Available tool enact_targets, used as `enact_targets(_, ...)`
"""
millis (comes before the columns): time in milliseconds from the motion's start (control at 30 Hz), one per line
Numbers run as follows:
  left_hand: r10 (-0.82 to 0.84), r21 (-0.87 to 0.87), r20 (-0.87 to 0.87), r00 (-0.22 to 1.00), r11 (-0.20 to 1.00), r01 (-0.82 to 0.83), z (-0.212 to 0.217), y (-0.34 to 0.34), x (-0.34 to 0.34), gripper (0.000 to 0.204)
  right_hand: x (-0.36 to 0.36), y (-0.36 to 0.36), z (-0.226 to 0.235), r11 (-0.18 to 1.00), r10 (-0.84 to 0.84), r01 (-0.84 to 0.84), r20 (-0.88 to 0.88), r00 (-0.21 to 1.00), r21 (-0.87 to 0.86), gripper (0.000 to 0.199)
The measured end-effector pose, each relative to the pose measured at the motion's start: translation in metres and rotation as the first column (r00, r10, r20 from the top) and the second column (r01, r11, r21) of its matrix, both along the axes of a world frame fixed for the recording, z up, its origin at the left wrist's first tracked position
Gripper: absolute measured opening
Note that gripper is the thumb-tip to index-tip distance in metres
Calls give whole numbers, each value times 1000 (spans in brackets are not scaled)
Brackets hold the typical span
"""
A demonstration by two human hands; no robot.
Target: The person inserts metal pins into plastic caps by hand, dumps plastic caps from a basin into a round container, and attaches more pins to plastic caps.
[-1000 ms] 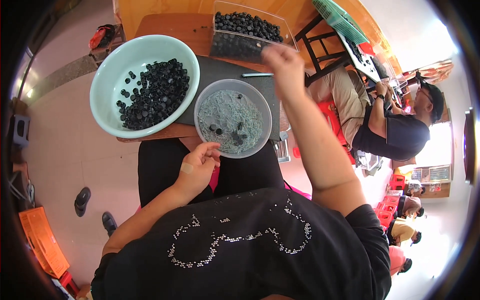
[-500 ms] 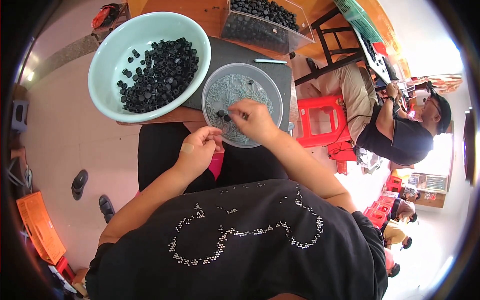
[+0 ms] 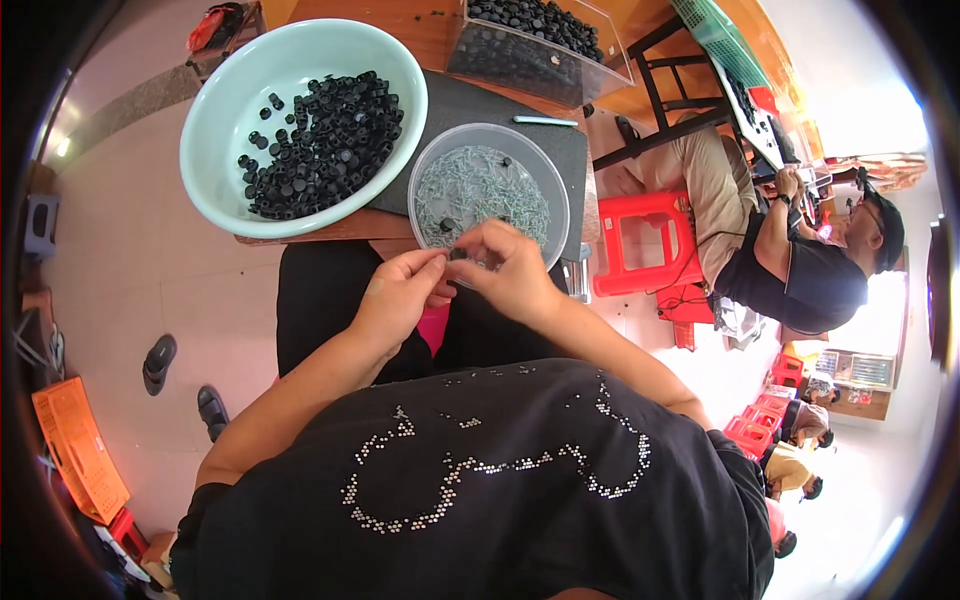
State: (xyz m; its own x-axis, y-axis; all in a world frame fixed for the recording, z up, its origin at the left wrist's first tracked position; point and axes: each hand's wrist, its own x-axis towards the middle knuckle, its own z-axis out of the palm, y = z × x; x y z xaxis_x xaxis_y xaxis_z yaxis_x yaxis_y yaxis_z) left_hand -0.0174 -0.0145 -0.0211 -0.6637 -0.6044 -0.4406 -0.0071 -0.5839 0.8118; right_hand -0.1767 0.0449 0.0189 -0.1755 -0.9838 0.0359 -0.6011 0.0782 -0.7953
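My two hands meet over the near rim of a round clear tub (image 3: 562,200) filled with thin silvery-green screws or pins (image 3: 478,185). Between the thumb and fingers of my right hand (image 3: 517,277) is a small black cap (image 3: 458,254). The fingertips of my left hand (image 3: 398,298) are pinched together right beside that cap; whatever they hold is too small to make out. A tan plaster is on the left hand. Other black caps (image 3: 447,225) lie on the screws in the tub. At the left stands a mint-green basin (image 3: 205,185) with a heap of black caps (image 3: 335,140).
A light-blue pen-like stick (image 3: 545,121) lies on the dark mat (image 3: 470,105) behind the tub. Farther back stands a clear box (image 3: 520,65) of black pieces. To the right are a red stool (image 3: 625,275) and a seated person (image 3: 800,250) at another table.
My right hand has drawn back from inside the tub toward me with a black cap. My left hand has risen slightly, and its fingertips have closed in beside the right ones.
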Motion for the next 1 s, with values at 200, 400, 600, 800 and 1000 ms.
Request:
enact_targets(200,82,417,-290,954,908,49,-4,-3,5,21,9,6,-5,990,75,-75,-5,997,-117,21)
enact_targets(400,131,474,-329,935,880,44,-7,-8,7,17,-25,-11,-14,994,-34,37,31,999,-100,15)
enact_targets(600,172,473,-278,945,881,-21,-6,-9,5,22,-81,-46,-41,985,-149,110,-342,928,-131,9)
enact_targets(800,173,474,-275,946,880,-23,-4,-10,6,24,-80,-64,-38,976,183,-218,-598,780,15,5)
enact_targets(1000,179,478,-269,946,878,-30,-5,-9,6,28,-73,-66,-33,951,307,-229,-728,613,208,6)
